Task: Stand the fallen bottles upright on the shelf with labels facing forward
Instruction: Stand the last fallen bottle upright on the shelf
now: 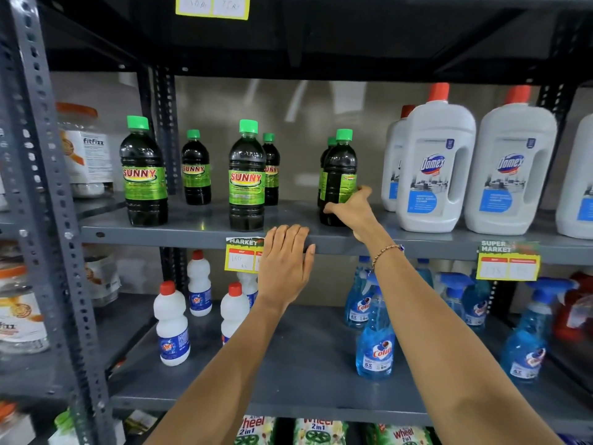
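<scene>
Several dark Sunny bottles with green caps stand upright on the grey middle shelf. My right hand grips the lower part of the rightmost Sunny bottle, whose green label is turned sideways, away from the front. Another Sunny bottle stands partly hidden right behind it. The left front bottle and the centre front bottle show their labels forward. My left hand lies flat with fingers together on the shelf's front edge, holding nothing.
White Domex jugs with red caps stand just right of the gripped bottle. Price tags hang on the shelf lip. Below are white bleach bottles and blue Colin sprays. A perforated steel upright rises at the left.
</scene>
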Demonstrator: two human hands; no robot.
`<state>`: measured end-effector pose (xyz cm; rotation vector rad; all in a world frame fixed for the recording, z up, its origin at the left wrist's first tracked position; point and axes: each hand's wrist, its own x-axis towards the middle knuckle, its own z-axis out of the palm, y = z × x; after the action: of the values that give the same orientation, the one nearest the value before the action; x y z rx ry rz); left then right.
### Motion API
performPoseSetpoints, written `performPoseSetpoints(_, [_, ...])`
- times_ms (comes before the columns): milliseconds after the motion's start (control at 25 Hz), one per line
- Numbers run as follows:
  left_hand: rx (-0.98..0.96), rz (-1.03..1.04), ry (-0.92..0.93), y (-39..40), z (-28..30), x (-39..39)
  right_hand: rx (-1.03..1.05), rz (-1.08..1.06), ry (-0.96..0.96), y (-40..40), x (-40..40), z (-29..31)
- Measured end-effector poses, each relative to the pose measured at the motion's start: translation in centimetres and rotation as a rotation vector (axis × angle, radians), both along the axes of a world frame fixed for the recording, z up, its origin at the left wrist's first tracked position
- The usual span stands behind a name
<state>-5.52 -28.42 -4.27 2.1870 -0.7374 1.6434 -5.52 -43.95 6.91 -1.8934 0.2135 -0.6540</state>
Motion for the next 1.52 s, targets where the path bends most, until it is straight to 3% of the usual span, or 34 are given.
performPoseSetpoints(480, [0.033, 0.012, 0.030, 0.3, 0.3, -0.3, -0.133, -0.089, -0.027, 0.3, 0.3, -0.2])
performPoseSetpoints(920, [0.025, 0.002, 0.030, 0.2, 0.1, -0.2, -0.104, 0.013, 0.081, -0.1, 0.8, -0.3])
performPoseSetpoints(1120, [0.022, 0.022, 0.029, 0.2, 0.1, -0.1, -0.260, -0.079, 0.098, 0.0, 1.0, -0.6])
performPoseSetpoints(1280, [0.027, 0.018, 0.018, 0.2, 0.2, -0.2, -0.162, 0.001, 0.114, -0.1, 0.8, -0.4])
performPoseSetpoints(1520, [0.028, 0.025, 0.013, 0.2, 0.1, -0.1, -0.153, -0.046, 0.102, 0.1, 0.5, -0.4])
